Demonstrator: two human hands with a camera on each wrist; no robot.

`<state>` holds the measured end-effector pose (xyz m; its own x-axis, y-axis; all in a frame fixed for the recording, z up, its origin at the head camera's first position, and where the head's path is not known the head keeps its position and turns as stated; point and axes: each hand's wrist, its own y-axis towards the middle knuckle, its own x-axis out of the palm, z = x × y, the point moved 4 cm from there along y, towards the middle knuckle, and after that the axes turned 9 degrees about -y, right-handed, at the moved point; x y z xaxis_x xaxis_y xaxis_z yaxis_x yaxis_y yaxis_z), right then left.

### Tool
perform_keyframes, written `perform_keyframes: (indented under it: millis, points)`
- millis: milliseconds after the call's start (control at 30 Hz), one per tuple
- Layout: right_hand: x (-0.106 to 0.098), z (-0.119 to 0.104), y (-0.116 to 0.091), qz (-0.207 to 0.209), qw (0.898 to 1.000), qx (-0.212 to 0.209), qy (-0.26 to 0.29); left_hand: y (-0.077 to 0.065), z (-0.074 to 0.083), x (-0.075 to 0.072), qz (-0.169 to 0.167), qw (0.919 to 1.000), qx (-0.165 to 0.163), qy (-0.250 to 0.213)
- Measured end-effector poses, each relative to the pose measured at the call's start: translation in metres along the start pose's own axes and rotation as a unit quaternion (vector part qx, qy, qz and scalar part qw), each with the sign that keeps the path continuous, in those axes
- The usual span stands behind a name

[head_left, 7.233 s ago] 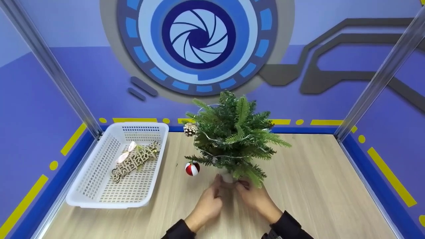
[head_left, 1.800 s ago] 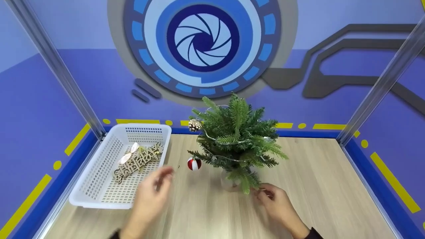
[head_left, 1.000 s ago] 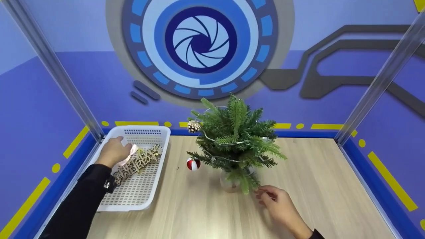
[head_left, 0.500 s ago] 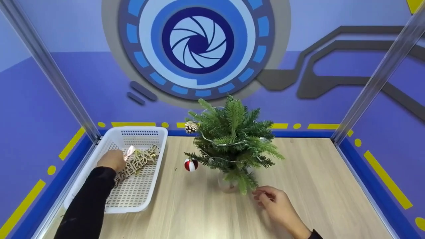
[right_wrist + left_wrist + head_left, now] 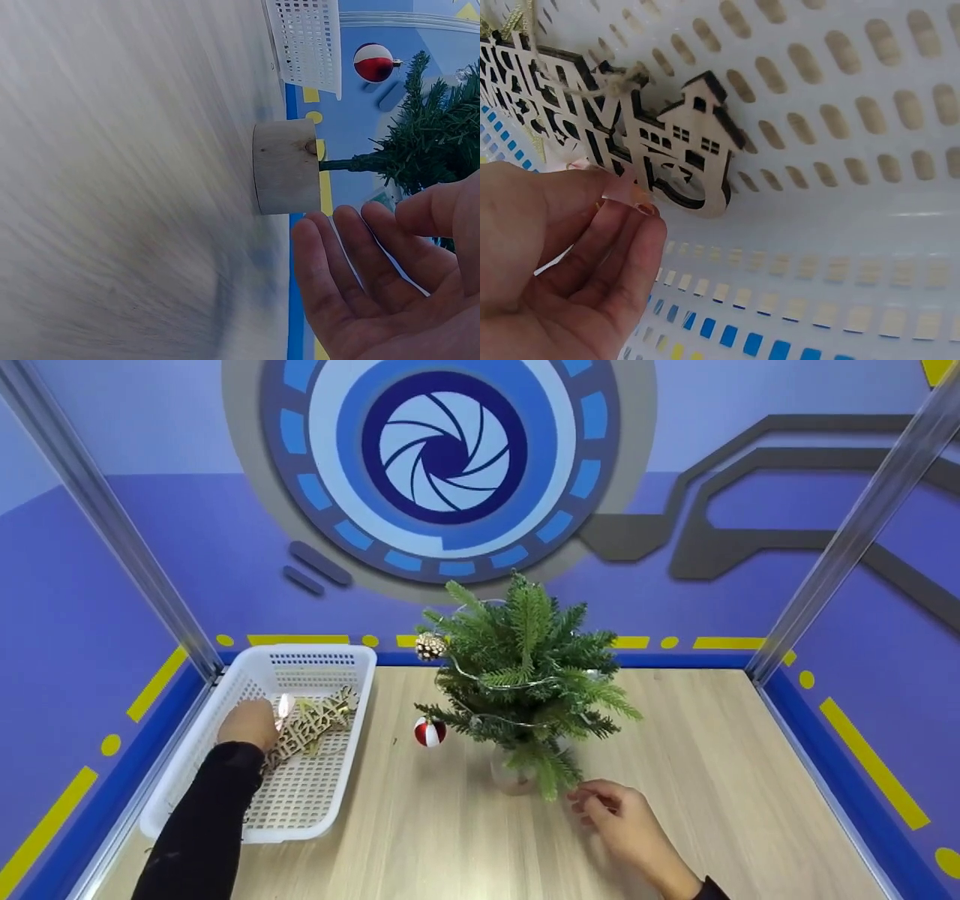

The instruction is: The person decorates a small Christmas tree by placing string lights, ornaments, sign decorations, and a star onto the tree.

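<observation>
My left hand (image 5: 247, 724) is down inside the white plastic basket (image 5: 370, 679). Its thumb and fingertips pinch a pale pink ribbon bow (image 5: 622, 191), seen in the left wrist view. Right behind the bow lies a cut-out wooden letter sign (image 5: 694, 142) with a little house shape and a twine loop. My right hand (image 5: 622, 817) holds nothing; its loosely bent fingers hover beside the small Christmas tree (image 5: 525, 660), close to a low front branch. The tree stands upright on a round wooden base (image 5: 285, 169).
On the tree's left side hang a red-and-white ball (image 5: 430, 731) and a pine cone (image 5: 430, 646). A silvery wire garland (image 5: 517, 685) winds around its branches. Metal posts (image 5: 832, 540) and printed panels bound the wooden table (image 5: 720, 780).
My left hand has gone from the tree base into the basket, reached down and pinched the ribbon bow, which has shifted slightly. My right hand left the base earlier and now stays still.
</observation>
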<state>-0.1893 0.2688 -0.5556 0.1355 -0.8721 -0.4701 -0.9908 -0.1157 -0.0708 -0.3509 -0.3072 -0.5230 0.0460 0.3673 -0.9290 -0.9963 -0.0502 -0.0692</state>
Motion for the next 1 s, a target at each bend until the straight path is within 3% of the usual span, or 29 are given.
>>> perform_keyframes:
  millis: [200, 300, 400, 500, 633, 767, 833, 1000]
  points:
    - [-0.002, 0.003, 0.000, -0.006, 1.000, 0.002, -0.020, -0.001, 0.004, -0.014, 0.024, 0.9996, -0.008, -0.011]
    - [-0.004, 0.003, -0.002, -0.001, 1.000, 0.001, -0.025, -0.001, 0.006, -0.025, 0.055, 0.9980, -0.003, -0.032]
    - [-0.005, 0.002, -0.003, 0.002, 1.000, 0.003, -0.022, -0.003, 0.010, -0.040, 0.096, 0.9933, 0.004, -0.065]
    - [-0.006, 0.000, -0.004, 0.004, 1.000, 0.006, -0.017, -0.009, 0.021, -0.061, 0.128, 0.9834, 0.011, -0.128]
    - [-0.008, -0.004, -0.006, 0.016, 1.000, 0.004, -0.010, -0.026, 0.048, -0.094, 0.195, 0.9593, 0.042, -0.199]
    - [-0.014, -0.010, -0.007, 0.044, 0.999, 0.004, -0.006, -0.053, 0.081, -0.117, 0.261, 0.9306, 0.076, -0.245]
    - [-0.019, -0.013, -0.007, 0.065, 0.998, 0.007, 0.001, -0.070, 0.096, -0.122, 0.256, 0.9176, 0.082, -0.292]
    - [-0.036, -0.031, -0.015, 0.135, 0.989, -0.027, 0.050, -0.118, 0.134, -0.123, 0.194, 0.8733, 0.093, -0.437]
